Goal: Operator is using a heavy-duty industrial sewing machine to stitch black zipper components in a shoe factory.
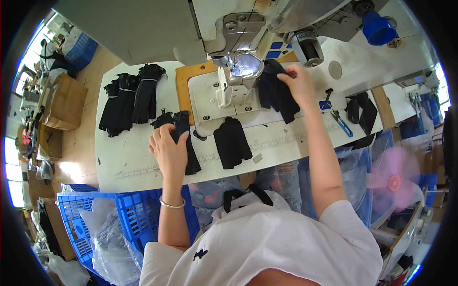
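My left hand (169, 148) is closed over a bunch of black zippers (192, 159) on the white table, left of the sewing machine. Their upper ends and pulls stick out beyond my fingers. My right hand (297, 85), thumb and fingers pinched together, has hold of the upper edge of some black fabric strips (277, 97) just right of the machine's needle area (234, 90). Between my hands, near the front edge, lies a short stack of black fabric pieces (232, 144). Farther left are black zipper bundles (149, 93) tied with pale bands.
The sewing machine head (243, 33) overhangs the table (143, 162). Blue-handled snips (341, 125) and black straps (365, 112) lie at the right. A blue crate (136, 217) with plastic bags stands below left. A pink fan (394, 182) spins at lower right.
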### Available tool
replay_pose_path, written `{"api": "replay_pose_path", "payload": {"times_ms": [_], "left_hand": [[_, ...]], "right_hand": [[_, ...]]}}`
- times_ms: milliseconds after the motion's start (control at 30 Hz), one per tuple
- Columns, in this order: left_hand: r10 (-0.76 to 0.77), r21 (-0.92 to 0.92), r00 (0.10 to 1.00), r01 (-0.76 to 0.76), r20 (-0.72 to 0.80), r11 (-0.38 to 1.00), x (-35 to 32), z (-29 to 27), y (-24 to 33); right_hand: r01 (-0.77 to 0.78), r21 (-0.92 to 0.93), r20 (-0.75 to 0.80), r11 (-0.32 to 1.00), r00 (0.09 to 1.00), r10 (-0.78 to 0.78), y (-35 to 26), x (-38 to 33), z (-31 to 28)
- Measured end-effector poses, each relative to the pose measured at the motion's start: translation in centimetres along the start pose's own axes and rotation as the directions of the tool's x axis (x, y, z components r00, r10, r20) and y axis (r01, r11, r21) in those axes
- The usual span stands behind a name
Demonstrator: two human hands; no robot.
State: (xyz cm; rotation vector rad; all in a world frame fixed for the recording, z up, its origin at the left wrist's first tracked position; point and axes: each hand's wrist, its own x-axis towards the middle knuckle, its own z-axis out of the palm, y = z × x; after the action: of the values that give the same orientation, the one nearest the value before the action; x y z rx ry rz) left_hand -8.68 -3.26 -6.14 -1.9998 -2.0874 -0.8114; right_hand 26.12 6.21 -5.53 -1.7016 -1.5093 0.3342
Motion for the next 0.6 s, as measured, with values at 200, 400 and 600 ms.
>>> {"api": "replay_pose_path", "payload": {"times_ms": [200,400,600], "left_hand": [[0.46,-0.678,0.887,-0.315,0.039,0.665,-0.2,-0.1,9.9],[0.774,-0.471,0.63,-0.702,-0.062,0.534,3.8,9.2,18.3],[0.805,-0.358,0.591,-0.743,0.047,0.566,4.1,9.1,18.1]], "right_hand": [[-0.271,0.469,0.114,0.841,0.962,0.246,-3.4,-1.3,-2.2],[-0.352,0.508,0.217,0.787,0.936,0.278,-4.6,-3.2,-4.8],[-0.033,0.746,-0.107,0.665,0.98,0.17,-7.1,-8.8,-9.1]]}}
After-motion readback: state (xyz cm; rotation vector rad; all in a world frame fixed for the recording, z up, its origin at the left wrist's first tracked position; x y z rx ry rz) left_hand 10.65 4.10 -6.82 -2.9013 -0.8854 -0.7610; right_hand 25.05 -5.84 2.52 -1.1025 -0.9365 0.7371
